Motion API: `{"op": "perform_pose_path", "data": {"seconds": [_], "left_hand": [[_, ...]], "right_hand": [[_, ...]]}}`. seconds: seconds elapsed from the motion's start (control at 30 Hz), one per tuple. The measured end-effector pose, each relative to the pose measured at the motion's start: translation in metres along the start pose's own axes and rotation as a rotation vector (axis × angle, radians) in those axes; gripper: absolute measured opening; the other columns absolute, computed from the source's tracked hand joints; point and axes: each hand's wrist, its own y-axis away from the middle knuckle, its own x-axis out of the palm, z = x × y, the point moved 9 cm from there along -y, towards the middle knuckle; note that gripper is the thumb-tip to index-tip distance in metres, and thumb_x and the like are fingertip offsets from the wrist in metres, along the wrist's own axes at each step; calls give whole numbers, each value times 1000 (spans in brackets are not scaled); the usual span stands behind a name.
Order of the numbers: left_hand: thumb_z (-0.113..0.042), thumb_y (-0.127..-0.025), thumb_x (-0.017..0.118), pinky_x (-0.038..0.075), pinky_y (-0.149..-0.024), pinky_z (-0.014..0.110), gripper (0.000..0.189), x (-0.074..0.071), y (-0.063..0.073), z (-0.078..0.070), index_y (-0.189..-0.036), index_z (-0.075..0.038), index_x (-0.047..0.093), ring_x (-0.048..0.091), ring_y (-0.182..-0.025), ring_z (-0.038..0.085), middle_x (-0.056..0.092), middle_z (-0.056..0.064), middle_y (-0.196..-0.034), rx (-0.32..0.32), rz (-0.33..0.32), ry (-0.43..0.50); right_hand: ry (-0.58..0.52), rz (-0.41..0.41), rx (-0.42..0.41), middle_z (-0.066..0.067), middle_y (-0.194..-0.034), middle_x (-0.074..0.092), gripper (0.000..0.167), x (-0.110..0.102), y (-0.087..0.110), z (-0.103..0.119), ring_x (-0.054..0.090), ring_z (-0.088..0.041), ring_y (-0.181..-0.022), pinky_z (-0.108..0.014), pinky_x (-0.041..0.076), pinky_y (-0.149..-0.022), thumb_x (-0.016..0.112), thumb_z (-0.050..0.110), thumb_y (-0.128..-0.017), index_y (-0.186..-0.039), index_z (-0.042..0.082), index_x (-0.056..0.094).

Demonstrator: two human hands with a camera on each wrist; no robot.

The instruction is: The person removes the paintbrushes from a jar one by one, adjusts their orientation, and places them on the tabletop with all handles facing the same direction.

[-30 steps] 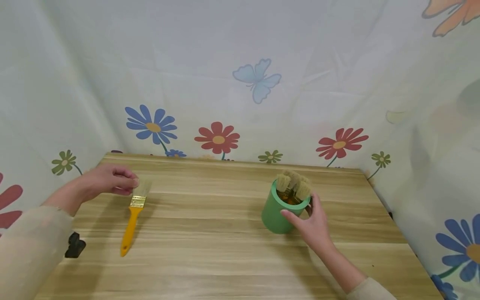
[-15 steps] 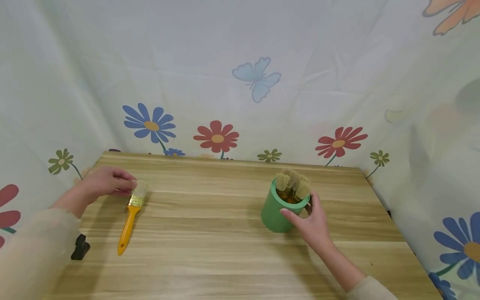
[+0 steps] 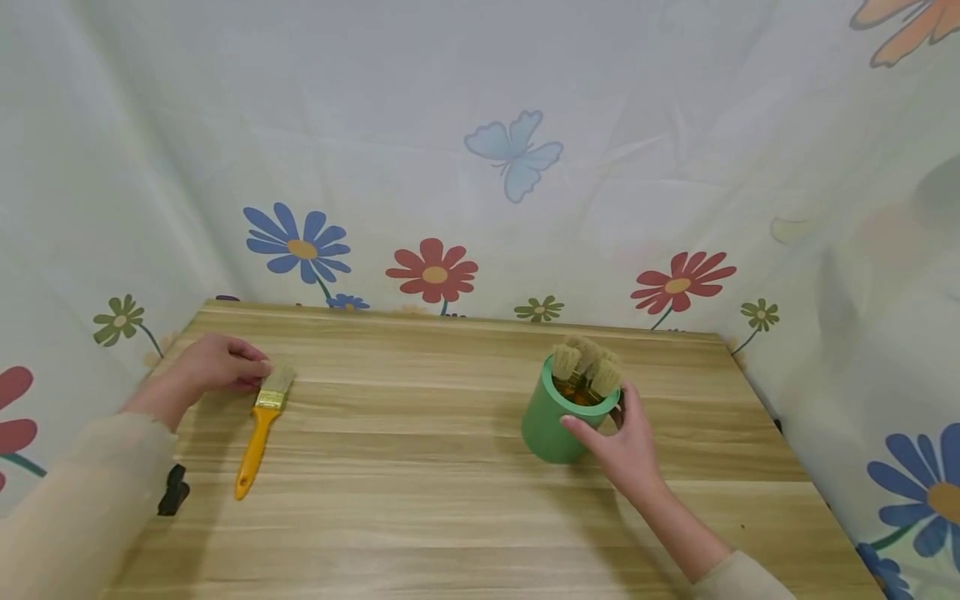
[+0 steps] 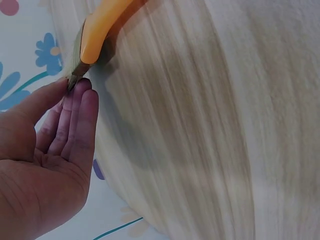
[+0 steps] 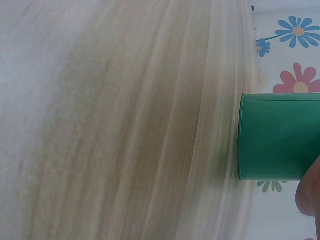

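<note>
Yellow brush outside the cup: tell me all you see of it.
The yellow brush has a handle with a hole near its end, a shiny, metal-looking band and pale, flat bristles. The left hand's grip pinches their tips, handle slanting toward the camera, at the table's left side; whether the handle touches the table is unclear.

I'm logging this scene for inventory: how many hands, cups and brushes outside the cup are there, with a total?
Hands: 2 (left hand, right hand)
Cups: 1 (green cup)
Brushes outside the cup: 1 (yellow-handled brush)
Total: 4, leaving out the brushes in the cup, which overlap too much for a sure count.
</note>
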Motion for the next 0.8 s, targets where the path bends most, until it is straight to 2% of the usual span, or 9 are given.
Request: {"op": "perform_pose_path", "data": {"seconds": [0.27,0.5,0.63,0.7,0.8], "left_hand": [[-19,-102,75,65,-78,34,38,-2,3,4,-121,13,67,72,-82,21,75,16,-98,-21,-31,-28],[-32,-102,75,65,-84,39,51,-10,7,0,-128,11,66,73,-89,22,77,11,-103,19,-28,-78],[-41,-101,76,63,-94,47,63,-13,14,-18,-138,9,62,76,-102,31,76,18,-118,80,-26,-56],[-47,-100,75,61,-98,51,70,-11,19,-32,-141,7,61,75,-109,35,73,21,-126,125,-22,-62],[-57,-98,74,58,-102,55,75,-4,26,-59,-145,0,61,73,-114,35,72,18,-133,182,0,-110]], "right_hand": [[-2,8,3,-11,-159,45,94,1,0,1,43,-31,-150,-55,33,-127,93,24,-87,-161,10,36],[-5,15,9,-12,-160,45,95,3,0,1,42,-33,-151,-56,32,-127,92,27,-88,-162,10,35],[-10,13,8,-12,-160,46,95,3,0,1,42,-33,-151,-55,33,-127,93,26,-87,-162,10,36],[-15,9,5,-12,-159,46,94,2,0,1,43,-32,-150,-55,33,-127,93,23,-87,-161,10,36],[-17,5,2,-13,-158,47,93,0,0,0,43,-32,-149,-56,33,-126,92,21,-87,-160,10,37]]}}
